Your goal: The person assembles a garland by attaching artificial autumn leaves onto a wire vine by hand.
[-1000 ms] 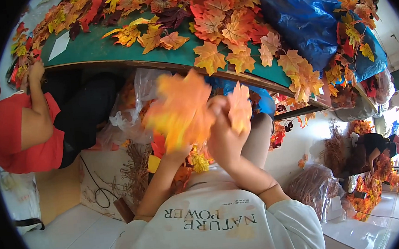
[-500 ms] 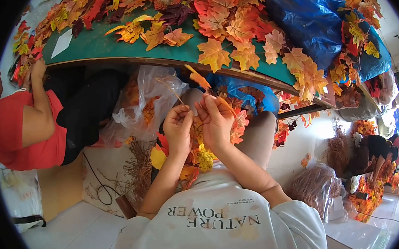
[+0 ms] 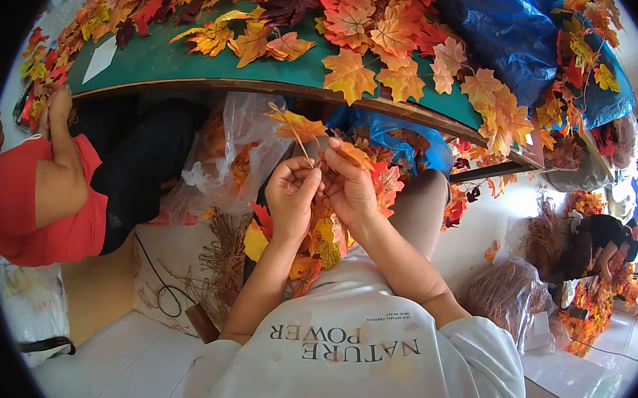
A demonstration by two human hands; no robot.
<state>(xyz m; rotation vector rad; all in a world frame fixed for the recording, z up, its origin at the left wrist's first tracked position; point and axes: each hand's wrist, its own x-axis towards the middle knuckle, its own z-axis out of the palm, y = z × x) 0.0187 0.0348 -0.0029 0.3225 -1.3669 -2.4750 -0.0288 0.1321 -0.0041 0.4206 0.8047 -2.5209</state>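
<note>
My left hand (image 3: 291,201) pinches a thin brown stem (image 3: 297,135) whose end sticks up above the fingertips. Close against it, my right hand (image 3: 351,191) is closed on an orange artificial maple leaf (image 3: 354,154) at its stem. A second orange-yellow leaf (image 3: 305,127) stands just above both hands; whether it joins the same stem is hidden by the fingers. Below, between my forearms, yellow and red artificial leaves (image 3: 327,244) rest on my lap.
Ahead is a green-topped table (image 3: 154,66) piled with autumn leaves and a blue plastic bag (image 3: 496,39). A co-worker in red (image 3: 45,203) sits at left. Clear plastic bags (image 3: 216,158) hang under the table edge. Brown stem bundles (image 3: 227,257) and a bagged bundle (image 3: 507,297) flank me.
My hands have drawn together and the fingers have shifted. The orange leaf above them has turned to show its broad face, and the brown stem points more upright.
</note>
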